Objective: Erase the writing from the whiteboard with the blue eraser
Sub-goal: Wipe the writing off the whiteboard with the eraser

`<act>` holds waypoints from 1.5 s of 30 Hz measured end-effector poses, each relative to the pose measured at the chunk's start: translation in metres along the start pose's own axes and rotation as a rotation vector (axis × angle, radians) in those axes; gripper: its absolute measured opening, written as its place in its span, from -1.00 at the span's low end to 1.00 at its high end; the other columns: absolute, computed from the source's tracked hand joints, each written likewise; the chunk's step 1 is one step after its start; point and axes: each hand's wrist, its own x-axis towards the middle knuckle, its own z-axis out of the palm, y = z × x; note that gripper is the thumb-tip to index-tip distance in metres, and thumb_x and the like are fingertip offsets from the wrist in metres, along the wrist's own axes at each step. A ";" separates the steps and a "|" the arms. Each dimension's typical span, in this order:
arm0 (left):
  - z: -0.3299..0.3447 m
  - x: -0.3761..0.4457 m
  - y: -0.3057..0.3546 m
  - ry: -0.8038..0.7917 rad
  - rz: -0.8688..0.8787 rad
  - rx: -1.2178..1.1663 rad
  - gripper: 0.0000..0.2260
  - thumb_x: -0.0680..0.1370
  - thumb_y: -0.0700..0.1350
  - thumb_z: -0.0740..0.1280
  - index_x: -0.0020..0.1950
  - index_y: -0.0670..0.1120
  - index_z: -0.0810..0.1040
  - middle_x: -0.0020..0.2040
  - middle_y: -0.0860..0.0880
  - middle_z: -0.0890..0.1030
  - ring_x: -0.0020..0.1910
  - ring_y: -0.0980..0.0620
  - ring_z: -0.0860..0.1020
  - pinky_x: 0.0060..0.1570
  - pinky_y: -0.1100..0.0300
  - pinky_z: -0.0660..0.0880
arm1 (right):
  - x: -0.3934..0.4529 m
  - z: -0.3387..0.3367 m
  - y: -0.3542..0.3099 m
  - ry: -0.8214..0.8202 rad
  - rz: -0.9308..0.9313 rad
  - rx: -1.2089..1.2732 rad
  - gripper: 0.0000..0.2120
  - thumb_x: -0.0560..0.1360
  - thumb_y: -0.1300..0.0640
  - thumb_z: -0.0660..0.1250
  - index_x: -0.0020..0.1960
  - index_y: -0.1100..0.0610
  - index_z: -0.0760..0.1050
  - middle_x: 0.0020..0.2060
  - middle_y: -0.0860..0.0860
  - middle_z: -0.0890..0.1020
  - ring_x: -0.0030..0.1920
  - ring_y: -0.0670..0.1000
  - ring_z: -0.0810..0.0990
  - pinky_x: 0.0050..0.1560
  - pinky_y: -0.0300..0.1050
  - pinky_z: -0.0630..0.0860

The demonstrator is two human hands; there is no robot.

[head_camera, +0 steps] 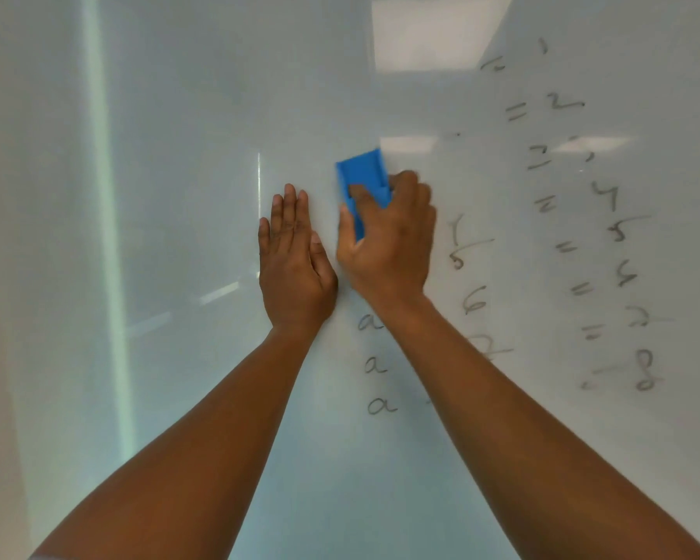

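A whiteboard fills the view. My right hand grips the blue eraser and holds it against the board near the centre, its upper end sticking out above my fingers. My left hand lies flat on the board with straight fingers, just left of the right hand. Dark handwriting of numbers and equals signs runs down the right side. A few letters "a" sit below my hands, and more digits lie partly behind my right forearm.
The left half of the board is bare and shows pale reflections of ceiling lights. A bright vertical streak runs down the left part.
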 end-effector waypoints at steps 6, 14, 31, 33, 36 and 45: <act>0.002 -0.001 -0.004 0.011 -0.007 0.005 -0.53 0.70 -0.10 -0.02 0.62 -0.11 0.12 0.62 -0.04 0.14 0.61 0.05 0.04 0.60 0.09 -0.03 | -0.050 -0.007 0.026 -0.058 -0.130 -0.028 -0.71 0.48 -0.01 0.34 0.15 0.07 0.59 0.00 0.17 0.50 -0.04 0.16 0.46 -0.14 0.03 0.43; 0.005 -0.003 -0.005 0.026 -0.016 0.006 -0.53 0.69 -0.10 -0.02 0.62 -0.08 0.12 0.62 -0.02 0.14 0.61 0.07 0.03 0.60 0.09 -0.04 | 0.043 -0.024 0.051 0.171 0.123 -0.003 -0.69 0.54 -0.04 0.27 0.16 0.14 0.58 0.08 0.22 0.49 0.06 0.19 0.47 -0.02 0.05 0.50; 0.002 -0.004 -0.002 0.036 -0.019 -0.014 -0.53 0.68 -0.15 0.01 0.62 -0.10 0.14 0.62 -0.02 0.17 0.61 0.07 0.05 0.60 0.10 -0.04 | 0.027 -0.031 0.061 0.143 0.123 0.000 -0.69 0.55 -0.04 0.28 0.16 0.14 0.57 0.06 0.24 0.47 0.05 0.20 0.47 -0.06 0.09 0.52; 0.002 -0.004 -0.002 0.030 -0.026 -0.015 -0.53 0.69 -0.13 0.00 0.62 -0.10 0.14 0.62 -0.03 0.17 0.61 0.07 0.05 0.59 0.12 -0.06 | 0.038 -0.025 0.047 0.133 0.102 0.014 -0.68 0.56 -0.04 0.27 0.16 0.15 0.58 0.07 0.24 0.48 0.06 0.22 0.47 -0.05 0.09 0.49; 0.001 -0.005 -0.002 0.016 -0.018 -0.022 -0.53 0.69 -0.13 -0.01 0.62 -0.12 0.13 0.62 -0.04 0.16 0.61 0.06 0.04 0.59 0.11 -0.06 | 0.029 -0.010 0.016 0.050 0.018 0.018 -0.66 0.55 -0.04 0.28 0.19 0.15 0.57 0.09 0.25 0.49 0.06 0.24 0.46 -0.02 0.09 0.47; -0.002 -0.013 -0.010 0.011 0.015 -0.042 -0.54 0.69 -0.17 0.03 0.61 -0.12 0.15 0.62 -0.03 0.16 0.61 0.06 0.05 0.59 0.08 -0.01 | -0.089 -0.004 0.030 -0.095 -0.152 0.022 -0.68 0.51 -0.01 0.36 0.20 0.11 0.57 0.05 0.20 0.51 -0.02 0.15 0.44 -0.09 0.03 0.50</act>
